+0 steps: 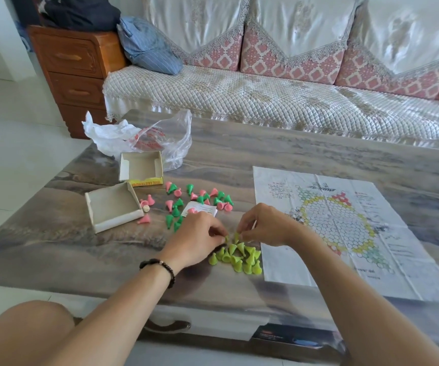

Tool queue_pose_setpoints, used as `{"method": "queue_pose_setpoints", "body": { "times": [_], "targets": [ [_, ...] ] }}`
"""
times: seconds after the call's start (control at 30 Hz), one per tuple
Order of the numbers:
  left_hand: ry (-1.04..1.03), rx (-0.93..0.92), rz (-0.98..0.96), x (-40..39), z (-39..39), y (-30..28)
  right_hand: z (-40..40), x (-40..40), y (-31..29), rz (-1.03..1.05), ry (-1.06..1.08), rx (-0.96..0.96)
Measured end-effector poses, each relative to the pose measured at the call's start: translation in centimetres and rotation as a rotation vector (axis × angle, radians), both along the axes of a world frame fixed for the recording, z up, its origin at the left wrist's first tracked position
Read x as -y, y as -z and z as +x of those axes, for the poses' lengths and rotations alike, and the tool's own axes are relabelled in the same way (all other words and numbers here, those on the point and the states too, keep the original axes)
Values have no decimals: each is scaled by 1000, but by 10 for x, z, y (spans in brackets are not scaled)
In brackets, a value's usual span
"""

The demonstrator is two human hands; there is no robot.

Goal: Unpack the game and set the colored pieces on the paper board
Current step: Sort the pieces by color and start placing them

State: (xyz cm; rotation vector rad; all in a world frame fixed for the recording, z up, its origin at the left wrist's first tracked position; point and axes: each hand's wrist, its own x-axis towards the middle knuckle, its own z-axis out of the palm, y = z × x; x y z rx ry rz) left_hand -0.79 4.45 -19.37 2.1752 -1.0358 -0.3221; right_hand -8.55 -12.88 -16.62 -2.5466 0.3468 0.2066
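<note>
Nearest the camera we note a bare knee at lower left and two forearms reaching forward over the marbled grey-brown glossy table. The left wrist carries a dark beaded bracelet.

Both hands meet above a cluster of yellow-green cone-shaped plastic pieces lying on the table just left of the board's near corner. The left hand has its fingers curled, with thumb and forefinger pinching one yellow-green piece at the top of the cluster. The right hand is likewise curled, its fingertips pinching a second yellow-green piece just beside the first. The two pinched pieces sit close together between the hands; we cannot tell whether they touch.

To the right lies the creased white paper board printed with a ring of hexagonal cells, flat on the table. No pieces stand on it.

Beyond the hands, dark green and pink cone pieces are scattered, with a small white folded leaflet among them. Left of these rest two open grey cardboard box halves, one with a yellow edge. Behind sits a crumpled clear plastic bag.

Farthest back we record a quilted cream sofa and a brown wooden drawer cabinet.
</note>
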Motion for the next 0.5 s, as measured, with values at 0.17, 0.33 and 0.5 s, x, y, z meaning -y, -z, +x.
{"method": "queue_pose_setpoints", "body": {
  "times": [0.17, 0.33, 0.5],
  "targets": [
    [56, -23, 26, -2, 1, -2, 0, -3, 4, 14, 4, 55],
    [97, -11, 61, -7, -1, -1, -2, -7, 6, 5, -11, 29],
    [63, 28, -2, -21, -1, -4, -2, -10, 3, 23, 24, 98]
  ]
}}
